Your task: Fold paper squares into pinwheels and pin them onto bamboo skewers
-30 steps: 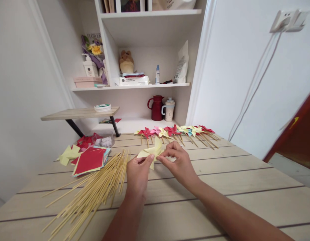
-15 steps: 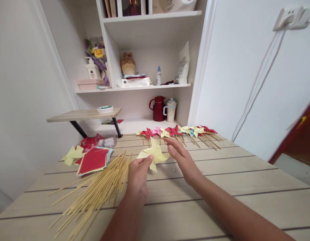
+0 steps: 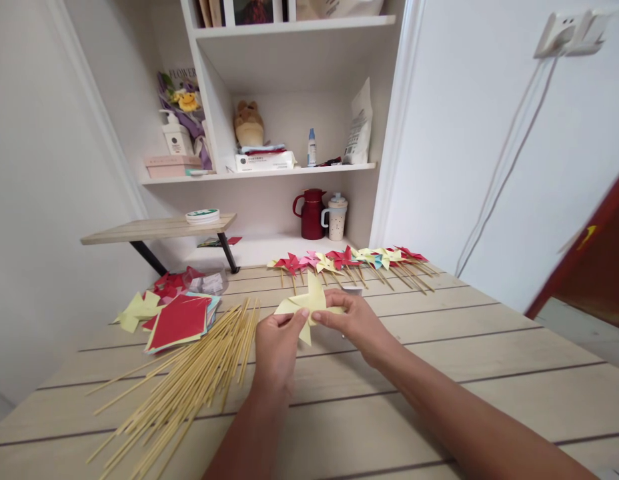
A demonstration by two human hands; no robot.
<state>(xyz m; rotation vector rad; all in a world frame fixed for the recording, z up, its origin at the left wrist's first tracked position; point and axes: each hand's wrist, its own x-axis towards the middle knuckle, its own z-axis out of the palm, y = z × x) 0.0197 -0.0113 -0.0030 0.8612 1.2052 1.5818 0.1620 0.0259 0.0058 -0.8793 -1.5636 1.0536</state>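
A pale yellow paper pinwheel (image 3: 309, 301) is held just above the wooden table (image 3: 439, 347) near its middle. My left hand (image 3: 277, 347) pinches its lower left edge between thumb and fingers. My right hand (image 3: 352, 319) grips the pinwheel's right side, fingertips meeting at its centre. A loose pile of thin bamboo sticks (image 3: 189, 380) lies just left of my left hand. A row of finished red, pink and yellow pinwheels on sticks (image 3: 349, 261) lies along the table's far edge.
A stack of red and coloured paper squares (image 3: 179, 319) and loose folded yellow pieces (image 3: 137, 309) lie at the left. A clear bag (image 3: 204, 280) sits behind them. Behind the table, shelves hold a red jug (image 3: 312, 213) and a cup (image 3: 337, 217). A wall stands close on the right.
My right hand lifted off the pinwheel half a second ago and has now come back onto its right side. My left hand has kept its hold throughout.
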